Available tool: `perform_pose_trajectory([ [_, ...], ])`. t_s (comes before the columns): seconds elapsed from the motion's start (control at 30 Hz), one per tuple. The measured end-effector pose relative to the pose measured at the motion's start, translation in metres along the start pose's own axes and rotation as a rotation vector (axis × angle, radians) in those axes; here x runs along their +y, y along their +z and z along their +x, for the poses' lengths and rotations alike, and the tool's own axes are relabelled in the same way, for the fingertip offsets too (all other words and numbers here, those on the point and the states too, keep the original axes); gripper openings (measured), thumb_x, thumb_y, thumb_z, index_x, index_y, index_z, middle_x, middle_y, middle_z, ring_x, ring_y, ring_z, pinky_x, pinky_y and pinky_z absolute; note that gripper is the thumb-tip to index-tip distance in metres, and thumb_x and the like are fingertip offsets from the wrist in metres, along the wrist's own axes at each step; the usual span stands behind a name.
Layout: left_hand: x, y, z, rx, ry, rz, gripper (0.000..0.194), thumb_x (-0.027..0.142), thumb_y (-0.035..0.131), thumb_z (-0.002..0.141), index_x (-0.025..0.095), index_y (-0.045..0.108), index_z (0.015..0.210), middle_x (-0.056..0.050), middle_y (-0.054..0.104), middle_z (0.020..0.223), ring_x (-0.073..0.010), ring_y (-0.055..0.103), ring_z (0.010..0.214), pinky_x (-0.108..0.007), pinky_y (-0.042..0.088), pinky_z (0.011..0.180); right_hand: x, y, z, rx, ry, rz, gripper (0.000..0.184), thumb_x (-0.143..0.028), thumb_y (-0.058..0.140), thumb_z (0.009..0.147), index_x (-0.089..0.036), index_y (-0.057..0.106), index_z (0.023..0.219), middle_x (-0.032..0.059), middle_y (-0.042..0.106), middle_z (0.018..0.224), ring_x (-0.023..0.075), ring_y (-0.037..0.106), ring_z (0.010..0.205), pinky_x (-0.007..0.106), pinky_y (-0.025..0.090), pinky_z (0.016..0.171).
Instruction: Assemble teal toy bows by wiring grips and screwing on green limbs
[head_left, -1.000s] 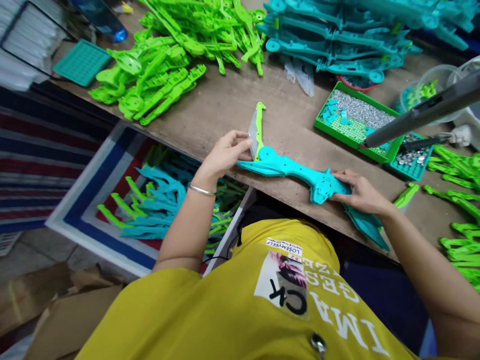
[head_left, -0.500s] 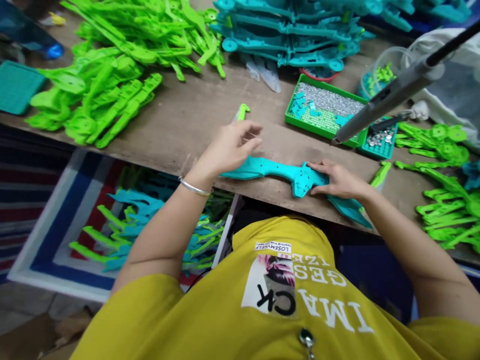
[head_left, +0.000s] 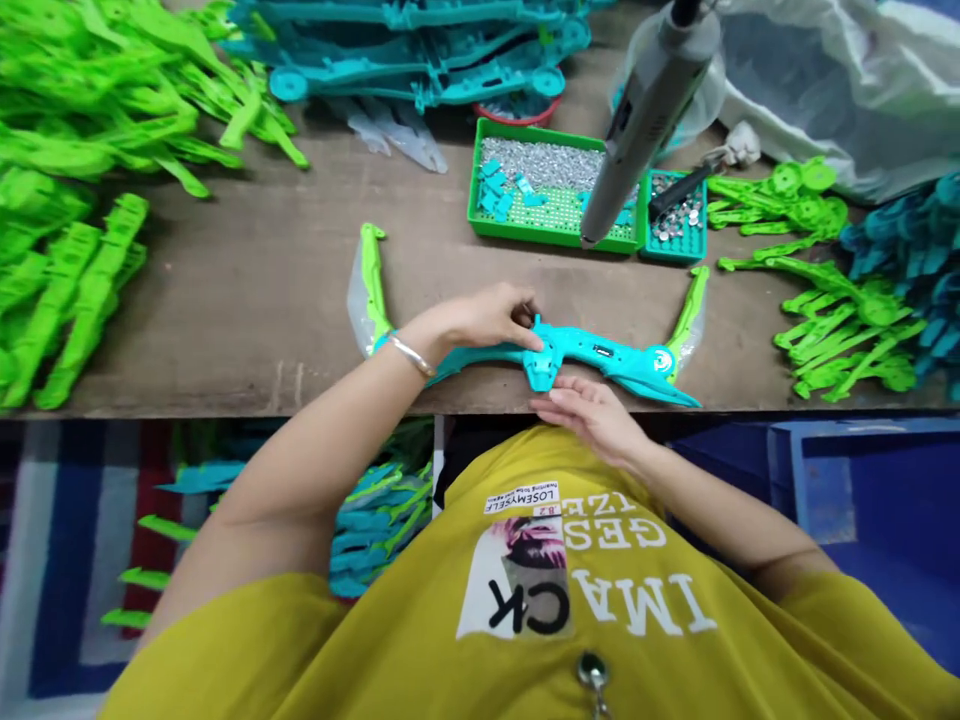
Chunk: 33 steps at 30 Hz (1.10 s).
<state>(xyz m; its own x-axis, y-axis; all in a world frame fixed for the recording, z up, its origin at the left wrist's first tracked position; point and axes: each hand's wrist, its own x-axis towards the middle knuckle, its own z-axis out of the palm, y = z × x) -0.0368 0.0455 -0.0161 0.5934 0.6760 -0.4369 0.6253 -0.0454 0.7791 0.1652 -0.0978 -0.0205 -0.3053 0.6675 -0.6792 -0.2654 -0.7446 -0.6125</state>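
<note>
A turquoise toy bow (head_left: 585,343) with bright green curved tips lies across the work table near its front edge. Clear plastic-like pieces sit along the green tips. My left hand (head_left: 491,318), with a bracelet at the wrist, reaches over the bow's left arm. Its thumb and fingers close on the raised middle part, near a small upright peg. Below that middle part, my right hand (head_left: 592,415) lies palm inward with its fingers stretched out. The right fingertips are at the lower edge of the bow; whether they press on it I cannot tell.
Behind the bow stand a green tray (head_left: 555,232) of small silvery parts and turquoise pieces, and a small teal tray (head_left: 675,245). A grey powered screwdriver (head_left: 637,130) hangs over them. Green parts (head_left: 90,130) are piled left, turquoise frames (head_left: 420,60) at the back.
The view has turned and shifted right. My left hand has come onto the bow's middle. My right hand has let go of the bow's right arm and moved below the middle.
</note>
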Motion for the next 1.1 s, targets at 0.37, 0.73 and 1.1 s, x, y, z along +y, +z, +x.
perform_pose_trajectory([
  [0.37, -0.006, 0.003, -0.006, -0.018, 0.042, -0.219, 0.07, 0.053, 0.081, 0.065, 0.017, 0.062, 0.123, -0.005, 0.07, 0.095, -0.0223, 0.066, 0.091, -0.036, 0.054, 0.082, 0.016, 0.034, 0.021, 0.171, -0.118, 0.362, 0.049, -0.041, 0.096, 0.058, -0.017, 0.072, 0.093, 0.0009, 0.076, 0.09, 0.0149, 0.073, 0.084, 0.037, 0.062, 0.093],
  [0.73, 0.041, 0.019, 0.027, 0.025, -0.013, 0.274, 0.056, 0.07, 0.051, 0.087, 0.019, 0.068, 0.07, -0.003, 0.064, 0.067, -0.0174, 0.053, 0.065, -0.031, 0.036, 0.063, 0.011, 0.037, 0.034, 0.143, -0.102, 0.393, 0.055, -0.041, 0.1, 0.047, -0.016, 0.068, 0.083, -0.0019, 0.073, 0.079, 0.0128, 0.073, 0.073, 0.028, 0.063, 0.077],
  [1.1, 0.041, 0.022, 0.034, 0.023, -0.074, 0.246, 0.051, 0.069, 0.069, 0.078, 0.019, 0.069, 0.068, -0.001, 0.061, 0.059, -0.0142, 0.049, 0.059, -0.03, 0.03, 0.06, -0.081, -0.041, -0.015, 0.078, -0.368, -0.723, 0.044, -0.058, 0.059, 0.095, -0.015, 0.072, 0.097, 0.0095, 0.077, 0.091, 0.0188, 0.072, 0.081, 0.032, 0.056, 0.077],
])
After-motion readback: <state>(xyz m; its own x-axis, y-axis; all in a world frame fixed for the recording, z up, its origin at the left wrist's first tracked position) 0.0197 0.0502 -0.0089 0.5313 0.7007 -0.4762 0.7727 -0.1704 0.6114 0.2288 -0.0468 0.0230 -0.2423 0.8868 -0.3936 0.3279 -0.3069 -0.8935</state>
